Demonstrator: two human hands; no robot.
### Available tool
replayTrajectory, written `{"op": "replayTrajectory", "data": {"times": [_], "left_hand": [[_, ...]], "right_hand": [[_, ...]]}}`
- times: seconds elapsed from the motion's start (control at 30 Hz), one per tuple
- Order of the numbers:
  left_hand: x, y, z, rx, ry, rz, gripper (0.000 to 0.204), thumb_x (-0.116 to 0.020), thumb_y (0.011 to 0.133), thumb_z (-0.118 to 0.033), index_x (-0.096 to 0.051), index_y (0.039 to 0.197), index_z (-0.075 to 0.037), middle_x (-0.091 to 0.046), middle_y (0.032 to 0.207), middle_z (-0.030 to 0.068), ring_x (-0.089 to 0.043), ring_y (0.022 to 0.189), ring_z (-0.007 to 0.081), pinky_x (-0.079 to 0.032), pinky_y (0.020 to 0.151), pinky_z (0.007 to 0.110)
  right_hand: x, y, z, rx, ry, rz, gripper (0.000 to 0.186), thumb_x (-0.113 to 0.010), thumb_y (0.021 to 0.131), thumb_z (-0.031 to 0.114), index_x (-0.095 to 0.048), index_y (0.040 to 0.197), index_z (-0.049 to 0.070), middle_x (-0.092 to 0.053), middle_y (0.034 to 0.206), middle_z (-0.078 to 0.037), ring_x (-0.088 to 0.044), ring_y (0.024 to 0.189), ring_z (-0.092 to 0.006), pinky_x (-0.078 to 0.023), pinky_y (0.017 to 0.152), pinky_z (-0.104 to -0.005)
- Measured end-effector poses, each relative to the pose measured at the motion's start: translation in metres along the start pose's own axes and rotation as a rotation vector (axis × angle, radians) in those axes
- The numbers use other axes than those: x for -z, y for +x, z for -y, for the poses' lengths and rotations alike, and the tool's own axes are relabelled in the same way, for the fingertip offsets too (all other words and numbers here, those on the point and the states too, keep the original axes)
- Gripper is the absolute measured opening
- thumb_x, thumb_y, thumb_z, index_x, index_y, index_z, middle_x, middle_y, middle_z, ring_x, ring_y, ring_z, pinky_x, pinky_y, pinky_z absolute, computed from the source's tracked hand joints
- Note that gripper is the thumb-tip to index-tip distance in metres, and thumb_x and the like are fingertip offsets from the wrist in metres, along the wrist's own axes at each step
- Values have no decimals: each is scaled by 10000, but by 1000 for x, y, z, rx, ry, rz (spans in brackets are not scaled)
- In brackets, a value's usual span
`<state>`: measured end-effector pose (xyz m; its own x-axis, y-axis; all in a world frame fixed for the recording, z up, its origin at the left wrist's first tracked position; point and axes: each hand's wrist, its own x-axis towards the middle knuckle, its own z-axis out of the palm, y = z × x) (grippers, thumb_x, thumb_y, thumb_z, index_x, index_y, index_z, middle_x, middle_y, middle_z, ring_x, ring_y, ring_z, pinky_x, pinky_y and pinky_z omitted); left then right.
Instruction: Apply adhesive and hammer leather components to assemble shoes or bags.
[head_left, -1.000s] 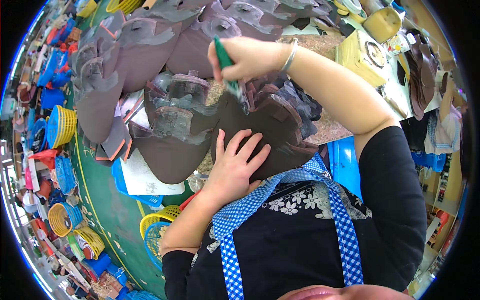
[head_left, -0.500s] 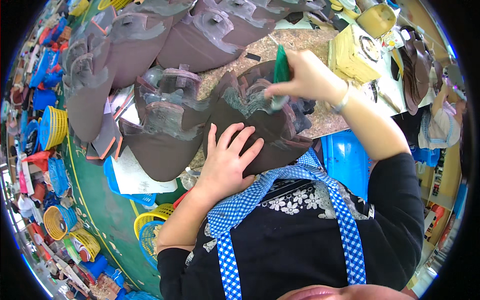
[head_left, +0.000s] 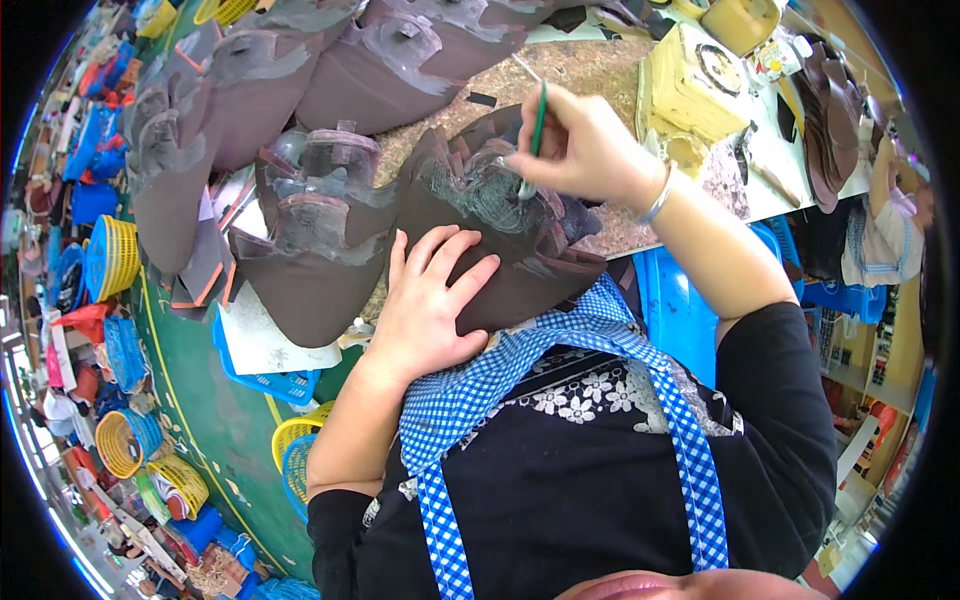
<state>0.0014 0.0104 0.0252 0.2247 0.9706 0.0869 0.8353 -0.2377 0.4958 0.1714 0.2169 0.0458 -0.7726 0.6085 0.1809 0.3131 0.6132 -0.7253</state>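
Note:
My left hand [head_left: 435,300] lies with fingers spread on a dark brown, leather-like piece [head_left: 450,235], pressing its near edge against the worktop. My right hand [head_left: 595,155] is closed round a slim green brush [head_left: 538,125], tilted so that its pale tip meets the piece. Around that tip spreads a grey, wet-looking smear [head_left: 490,195], seemingly glue. Just left of the worked piece sits a similar stack of brown pieces [head_left: 310,280], smeared grey along their cut-out upper edges.
More smeared brown pieces [head_left: 390,95] overlap across the far left of the speckled board [head_left: 590,75]. A glue-crusted yellow container [head_left: 695,85] stands at the right, near stacked brown pieces [head_left: 835,120]. A blue bin [head_left: 675,310] is below the table edge; yellow baskets [head_left: 118,262] stand at far left.
My right hand has turned the brush edge-on and shifted its tip slightly left and up over the smear. The left hand stays spread on the piece. The whole view has shifted a little.

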Motion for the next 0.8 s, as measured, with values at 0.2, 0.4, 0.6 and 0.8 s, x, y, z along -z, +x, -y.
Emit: {"op": "replayTrajectory", "data": {"times": [0.2, 0.4, 0.6, 0.8], "left_hand": [[2, -1, -1, 15, 30, 0, 713, -798, 509, -222, -615, 1193, -140, -495, 1314, 110, -419, 1293, 336, -254, 1084, 657], [1, 1, 1, 10, 38, 0, 690, -768, 515, -211, -615, 1183, -130, -490, 1318, 111, -413, 1299, 338, -270, 1076, 654], [-1, -3, 0, -3, 35, -9, 680, -765, 523, -213, -620, 1183, -136, -470, 1340, 102, -399, 1311, 336, -260, 1084, 650], [2, 1, 1, 10, 37, 30, 710, -764, 525, -212, -598, 1212, -142, -466, 1344, 105, -388, 1318, 343, -254, 1085, 653]], "right_hand": [[3, -47, 5, 61, 298, -26, 386, -810, 760, 59, -473, 949, 63, -681, 912, -77, -649, 861, -133, -523, 730, -273], [-23, -51, 3, 86, 249, -104, 330, -815, 768, 167, -515, 838, 51, -676, 734, -36, -636, 627, -80, -503, 565, -244], [19, -94, -6, -75, 53, 62, 298, -784, 770, 109, -499, 836, 52, -664, 710, -33, -621, 545, -83, -498, 495, -243], [-27, -54, -22, -54, 680, -355, 256, -731, 831, 45, -484, 899, 25, -664, 763, -33, -612, 678, -78, -493, 580, -228]]}}
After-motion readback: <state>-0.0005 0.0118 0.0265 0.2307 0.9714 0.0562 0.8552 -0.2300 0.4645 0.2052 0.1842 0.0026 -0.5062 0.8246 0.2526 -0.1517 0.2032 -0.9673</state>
